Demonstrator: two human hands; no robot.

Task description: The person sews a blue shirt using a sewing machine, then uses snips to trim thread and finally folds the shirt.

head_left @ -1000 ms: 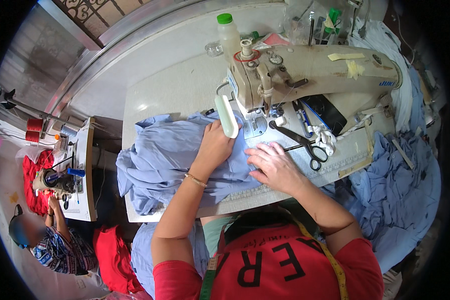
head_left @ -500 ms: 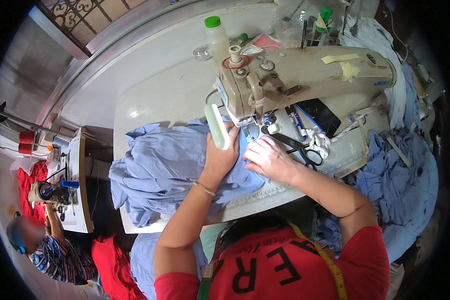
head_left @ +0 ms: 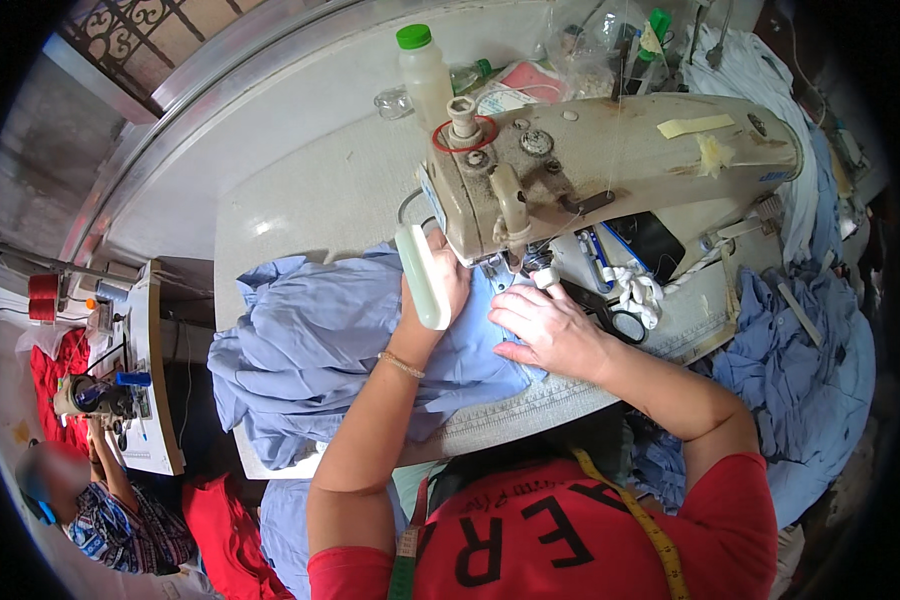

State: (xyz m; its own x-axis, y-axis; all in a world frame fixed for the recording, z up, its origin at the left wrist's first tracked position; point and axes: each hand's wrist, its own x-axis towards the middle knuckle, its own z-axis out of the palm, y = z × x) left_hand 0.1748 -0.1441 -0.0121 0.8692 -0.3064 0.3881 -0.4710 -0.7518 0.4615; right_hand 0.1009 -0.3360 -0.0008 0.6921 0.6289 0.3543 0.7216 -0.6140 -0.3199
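Observation:
A light blue garment [head_left: 300, 330] lies bunched over the left part of the sewing table, its right edge under the head of the beige sewing machine [head_left: 610, 160]. My left hand [head_left: 454, 288] rests on the cloth just left of the needle area. A pale green and white lamp [head_left: 423, 278] and the machine head hide most of its fingers. In front of the needle, my right hand [head_left: 550, 328] lies on the garment's edge with its fingers stretched out and the thumb apart. Scissors [head_left: 628, 326] with black handles lie partly behind that hand.
A bottle with a green cap [head_left: 420, 70] stands behind the machine. A black phone [head_left: 650, 245] and white cord [head_left: 635, 295] lie under its arm. More blue cloth [head_left: 790, 360] is heaped at the right. Far left, another person [head_left: 130, 520] works at a second machine.
My right hand has spread from a tighter, curled grasp to flatter fingers on the cloth. My left hand has stayed beside the needle area. The whole view has shifted slightly.

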